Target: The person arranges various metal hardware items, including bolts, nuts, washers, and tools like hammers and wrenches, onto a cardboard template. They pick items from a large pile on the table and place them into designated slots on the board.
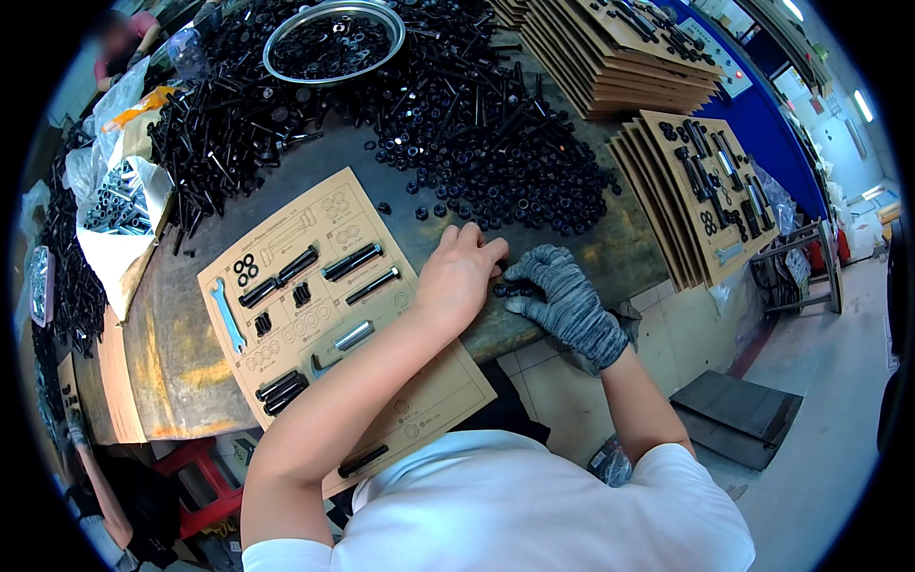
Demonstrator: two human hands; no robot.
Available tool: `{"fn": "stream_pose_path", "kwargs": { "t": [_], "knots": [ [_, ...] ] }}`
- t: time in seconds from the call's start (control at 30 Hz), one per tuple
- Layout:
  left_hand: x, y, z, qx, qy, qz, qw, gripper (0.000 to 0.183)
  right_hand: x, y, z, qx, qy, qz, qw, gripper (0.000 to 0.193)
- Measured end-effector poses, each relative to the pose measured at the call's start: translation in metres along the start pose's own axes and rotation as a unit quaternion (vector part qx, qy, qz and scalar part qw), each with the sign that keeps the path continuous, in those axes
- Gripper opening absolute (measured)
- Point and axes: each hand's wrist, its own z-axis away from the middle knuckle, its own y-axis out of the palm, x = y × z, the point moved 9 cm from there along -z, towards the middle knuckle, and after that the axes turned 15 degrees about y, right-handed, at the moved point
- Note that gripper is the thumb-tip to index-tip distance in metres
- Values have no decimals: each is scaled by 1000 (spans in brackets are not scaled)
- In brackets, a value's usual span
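My bare left hand [459,272] is bent over the right edge of a printed cardboard sheet [329,205], its fingers curled together; whatever they hold is hidden. Close beside it, my right hand [562,296] in a grey knit glove pinches small black nuts [510,289] between thumb and fingers. On the sheet lie a light-blue wrench [228,315], black rings [245,270], black bolts [355,260], a silver cylinder [354,335], a hex key [325,364] and dark cylindrical parts [282,391]. A dark rod [363,461] rests near its lower edge. My left forearm covers part of the sheet.
Loose black nuts [543,181] and piled bolts [219,153] spread beyond the sheet, with a metal bowl [270,59] of washers. Filled cardboard sheets [658,191] stand stacked at right. A white sack [114,257] of silver hardware stands left. Other people work at the left.
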Motion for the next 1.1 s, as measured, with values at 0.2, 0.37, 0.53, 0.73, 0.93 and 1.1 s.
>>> {"fn": "stream_pose_path", "kwargs": {
  "t": [0.2, 0.37, 0.53, 0.73, 0.93, 1.1],
  "knots": [
    [-13, -100, 55, -65, 2, 16, 998, 22, 12, -2, 13, -43, -21, -56, 997, 25],
    [35, -209, 188, -109, -137, -103, 979, 22, 30, -5, 23, -17, 21, -96, 995, 25],
    [54, -218, 286, -75, -241, -151, 956, 23, 42, 7, 22, 28, 74, -115, 990, 28],
    [64, -202, 303, -95, -214, -148, 961, 21, 53, 18, 31, 29, 73, -118, 990, 30],
    [67, -204, 310, -104, -196, -132, 966, 22, 64, 22, 34, 25, 79, -137, 987, 27],
    [66, -211, 322, -128, -180, -122, 968, 27, 63, 28, 31, 30, 77, -111, 990, 24]
  ]
}}
